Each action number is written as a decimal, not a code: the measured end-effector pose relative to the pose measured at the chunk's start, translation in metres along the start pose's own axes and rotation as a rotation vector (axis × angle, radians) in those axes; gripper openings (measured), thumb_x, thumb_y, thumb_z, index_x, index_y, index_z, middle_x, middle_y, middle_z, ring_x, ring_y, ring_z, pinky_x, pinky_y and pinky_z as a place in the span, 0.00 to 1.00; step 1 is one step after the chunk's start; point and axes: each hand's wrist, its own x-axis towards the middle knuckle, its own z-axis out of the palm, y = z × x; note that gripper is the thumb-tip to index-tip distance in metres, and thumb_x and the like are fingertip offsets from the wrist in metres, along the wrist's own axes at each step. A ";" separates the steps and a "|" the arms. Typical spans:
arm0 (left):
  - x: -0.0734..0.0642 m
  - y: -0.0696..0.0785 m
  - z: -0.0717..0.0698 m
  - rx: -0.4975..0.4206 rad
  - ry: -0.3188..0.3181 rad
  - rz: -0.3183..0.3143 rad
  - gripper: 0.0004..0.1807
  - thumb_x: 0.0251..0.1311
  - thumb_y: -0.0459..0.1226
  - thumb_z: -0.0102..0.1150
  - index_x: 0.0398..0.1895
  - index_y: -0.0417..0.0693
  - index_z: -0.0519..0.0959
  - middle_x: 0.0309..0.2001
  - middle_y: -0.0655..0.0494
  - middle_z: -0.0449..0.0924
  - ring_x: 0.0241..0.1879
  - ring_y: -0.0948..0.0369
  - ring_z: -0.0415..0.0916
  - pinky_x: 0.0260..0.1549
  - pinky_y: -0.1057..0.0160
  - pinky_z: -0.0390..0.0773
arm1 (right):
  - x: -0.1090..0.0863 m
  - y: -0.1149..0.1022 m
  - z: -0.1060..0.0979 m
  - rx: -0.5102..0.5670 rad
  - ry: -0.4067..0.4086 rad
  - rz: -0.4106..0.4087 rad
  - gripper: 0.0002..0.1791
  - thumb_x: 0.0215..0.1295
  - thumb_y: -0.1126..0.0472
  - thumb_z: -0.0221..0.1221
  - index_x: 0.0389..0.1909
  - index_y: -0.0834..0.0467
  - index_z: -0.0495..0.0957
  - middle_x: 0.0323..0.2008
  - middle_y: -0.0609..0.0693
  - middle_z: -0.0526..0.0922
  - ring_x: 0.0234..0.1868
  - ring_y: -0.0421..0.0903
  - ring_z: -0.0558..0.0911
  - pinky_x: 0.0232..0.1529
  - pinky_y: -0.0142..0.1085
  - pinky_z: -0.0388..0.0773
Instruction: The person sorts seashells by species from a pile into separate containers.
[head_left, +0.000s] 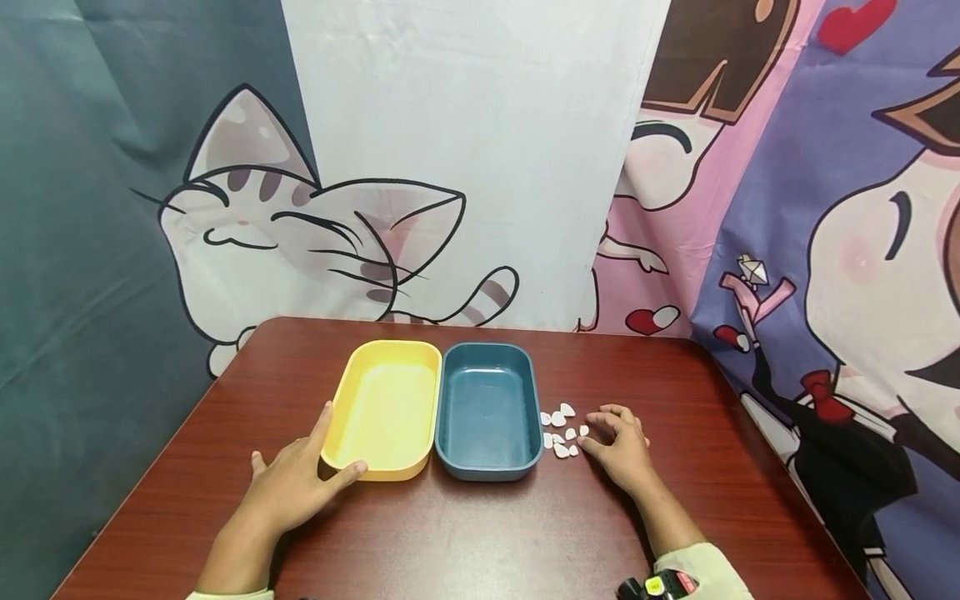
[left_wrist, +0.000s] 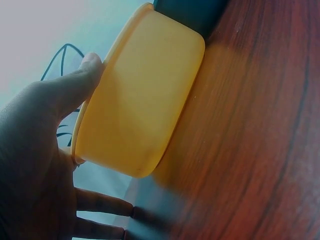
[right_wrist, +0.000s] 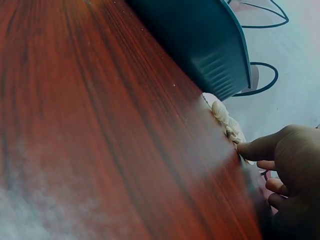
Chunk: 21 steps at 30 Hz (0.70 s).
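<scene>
My left hand [head_left: 288, 479] spans the near left corner of a yellow tray [head_left: 356, 475], its thumb at the front rim and its index finger along the left side. In the left wrist view, the thumb [left_wrist: 82, 75] lies against the rim and two straight fingers point below the tray's end. My right hand [head_left: 622, 450] is low over the table at the right edge of a group of small white seashells [head_left: 558, 419]. One seashell [head_left: 583, 431] lies between its spread thumb and index fingertips. Ridged seashells [right_wrist: 219, 111] show beyond the thumb tip in the right wrist view.
A dark blue tray [head_left: 441, 454] stands right beside the yellow one, between it and the seashells. Both trays show bare bottoms. The reddish-brown wooden table [head_left: 450, 550] ends at a cloth backdrop [head_left: 480, 167] with cartoon figures.
</scene>
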 end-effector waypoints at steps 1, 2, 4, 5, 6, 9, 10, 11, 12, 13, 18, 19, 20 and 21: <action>0.000 0.000 0.000 -0.001 -0.001 -0.001 0.66 0.66 0.78 0.53 0.92 0.51 0.40 0.74 0.29 0.74 0.72 0.28 0.73 0.62 0.04 0.43 | 0.000 0.000 0.000 -0.007 -0.002 -0.002 0.21 0.61 0.61 0.79 0.54 0.61 0.89 0.69 0.62 0.77 0.73 0.64 0.69 0.62 0.62 0.58; 0.000 0.000 0.000 -0.003 -0.003 -0.002 0.66 0.66 0.78 0.53 0.92 0.50 0.40 0.74 0.29 0.74 0.72 0.28 0.73 0.63 0.04 0.43 | 0.000 0.000 0.000 -0.011 -0.003 -0.002 0.21 0.61 0.61 0.79 0.54 0.62 0.89 0.68 0.62 0.77 0.73 0.64 0.69 0.61 0.61 0.58; -0.001 0.001 0.000 -0.004 -0.008 -0.005 0.66 0.66 0.78 0.53 0.92 0.51 0.39 0.75 0.29 0.74 0.73 0.29 0.73 0.63 0.05 0.42 | 0.000 0.000 0.000 -0.015 -0.002 -0.007 0.20 0.61 0.61 0.79 0.52 0.62 0.90 0.68 0.62 0.78 0.73 0.64 0.69 0.60 0.60 0.58; -0.001 0.001 0.000 -0.003 -0.011 -0.008 0.66 0.66 0.78 0.53 0.92 0.51 0.39 0.75 0.29 0.74 0.73 0.29 0.73 0.64 0.05 0.42 | 0.000 0.000 0.000 -0.014 -0.001 -0.009 0.19 0.61 0.61 0.79 0.52 0.62 0.90 0.68 0.62 0.78 0.73 0.64 0.69 0.60 0.59 0.58; -0.001 0.001 0.000 -0.002 -0.015 -0.010 0.66 0.66 0.78 0.53 0.92 0.51 0.39 0.75 0.29 0.74 0.73 0.29 0.73 0.64 0.05 0.42 | 0.000 0.000 0.001 -0.014 0.000 -0.014 0.18 0.61 0.61 0.79 0.51 0.62 0.90 0.67 0.62 0.78 0.72 0.64 0.70 0.60 0.59 0.58; 0.000 0.001 -0.001 0.000 -0.022 -0.011 0.66 0.67 0.78 0.52 0.92 0.51 0.39 0.75 0.29 0.74 0.73 0.29 0.73 0.64 0.05 0.42 | -0.001 0.000 0.001 -0.016 0.008 -0.020 0.17 0.61 0.61 0.78 0.49 0.62 0.90 0.67 0.62 0.78 0.73 0.64 0.70 0.60 0.60 0.58; 0.000 0.001 -0.001 0.001 -0.023 -0.010 0.66 0.67 0.78 0.52 0.92 0.51 0.39 0.75 0.28 0.74 0.73 0.29 0.73 0.64 0.05 0.42 | -0.001 0.000 0.002 -0.018 0.009 -0.021 0.16 0.61 0.61 0.78 0.49 0.61 0.91 0.67 0.62 0.78 0.73 0.64 0.70 0.60 0.60 0.58; 0.000 0.001 -0.001 0.001 -0.023 -0.009 0.65 0.67 0.78 0.53 0.92 0.51 0.40 0.75 0.28 0.74 0.73 0.29 0.73 0.64 0.05 0.42 | -0.001 0.001 0.002 -0.020 0.011 -0.020 0.16 0.61 0.61 0.78 0.48 0.61 0.91 0.67 0.62 0.79 0.73 0.64 0.70 0.60 0.60 0.58; 0.000 0.000 -0.001 0.002 -0.024 -0.008 0.65 0.67 0.77 0.53 0.92 0.51 0.40 0.75 0.28 0.73 0.73 0.29 0.73 0.63 0.05 0.42 | -0.001 0.001 0.002 -0.022 0.013 -0.019 0.16 0.61 0.62 0.78 0.48 0.61 0.91 0.67 0.62 0.79 0.73 0.64 0.70 0.61 0.60 0.58; 0.000 0.000 -0.001 0.001 -0.024 -0.009 0.65 0.67 0.78 0.53 0.92 0.51 0.40 0.75 0.28 0.73 0.73 0.29 0.73 0.64 0.05 0.42 | 0.000 0.002 0.003 -0.024 0.014 -0.019 0.16 0.61 0.62 0.78 0.48 0.61 0.91 0.67 0.62 0.79 0.73 0.64 0.70 0.61 0.61 0.58; 0.000 0.000 0.000 0.002 -0.023 -0.011 0.65 0.67 0.78 0.52 0.92 0.51 0.40 0.75 0.28 0.73 0.74 0.29 0.72 0.64 0.05 0.42 | 0.000 0.003 0.003 -0.027 0.020 -0.028 0.14 0.61 0.62 0.78 0.47 0.60 0.91 0.66 0.62 0.79 0.72 0.64 0.70 0.61 0.62 0.58; 0.000 0.000 0.000 0.000 -0.021 -0.011 0.65 0.66 0.78 0.52 0.92 0.51 0.40 0.75 0.29 0.73 0.74 0.29 0.72 0.64 0.05 0.42 | 0.001 0.003 0.003 -0.026 0.020 -0.029 0.14 0.61 0.62 0.78 0.47 0.60 0.91 0.66 0.62 0.79 0.72 0.64 0.70 0.61 0.62 0.58; -0.001 0.000 0.000 -0.001 -0.020 -0.009 0.65 0.67 0.78 0.52 0.92 0.51 0.40 0.75 0.28 0.73 0.74 0.29 0.72 0.64 0.05 0.42 | 0.000 0.003 0.003 -0.027 0.021 -0.029 0.13 0.61 0.62 0.78 0.47 0.60 0.91 0.66 0.62 0.79 0.72 0.64 0.70 0.61 0.62 0.58; -0.001 0.000 0.000 -0.003 -0.019 -0.008 0.65 0.67 0.78 0.52 0.92 0.51 0.40 0.75 0.28 0.73 0.74 0.29 0.72 0.64 0.05 0.42 | 0.000 0.003 0.003 -0.029 0.020 -0.029 0.13 0.62 0.62 0.78 0.46 0.59 0.91 0.66 0.62 0.79 0.72 0.64 0.70 0.61 0.62 0.59</action>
